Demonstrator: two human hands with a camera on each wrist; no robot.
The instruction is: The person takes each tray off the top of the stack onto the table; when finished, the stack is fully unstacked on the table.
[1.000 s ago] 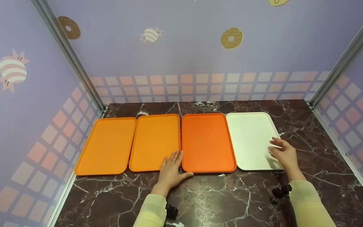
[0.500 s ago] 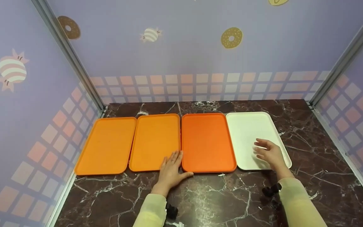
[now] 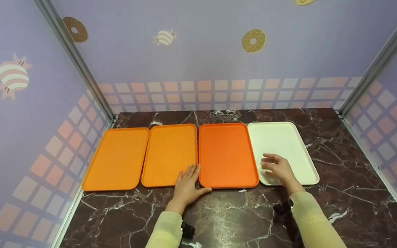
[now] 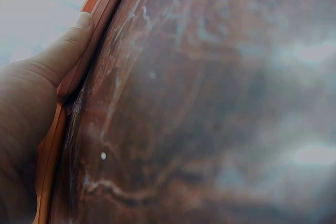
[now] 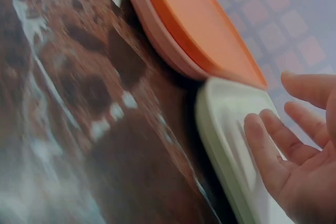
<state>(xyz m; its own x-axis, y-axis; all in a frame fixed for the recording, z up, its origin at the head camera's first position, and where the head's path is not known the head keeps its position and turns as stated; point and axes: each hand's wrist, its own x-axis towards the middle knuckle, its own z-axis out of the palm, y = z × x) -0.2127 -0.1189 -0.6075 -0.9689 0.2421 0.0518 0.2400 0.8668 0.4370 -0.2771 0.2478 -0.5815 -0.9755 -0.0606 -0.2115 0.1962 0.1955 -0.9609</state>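
Observation:
Four trays would be a count, so in a row lie a light orange tray [image 3: 117,158], a second light orange tray [image 3: 171,151], a red-orange tray [image 3: 226,155] and a white tray [image 3: 298,162]. My left hand [image 3: 185,187] rests at the near corner of the second tray, its thumb against the red-orange tray's front edge; the left wrist view shows this thumb [image 4: 68,51] on the rim. Over the white tray hovers my right hand [image 3: 278,167], fingers loosely bent with nothing between them. In the right wrist view those fingers [image 5: 286,145] are apart from the white tray.
A dark marbled table [image 3: 233,217] carries the trays. Purple patterned panels [image 3: 205,62] enclose it at the back and both sides, with metal posts [image 3: 81,65] at the corners. A black wrist strap [image 3: 187,230] sits on the left sleeve.
My right hand has moved left, from the white tray's right edge across to its left part. The left hand and the trays have stayed in place.

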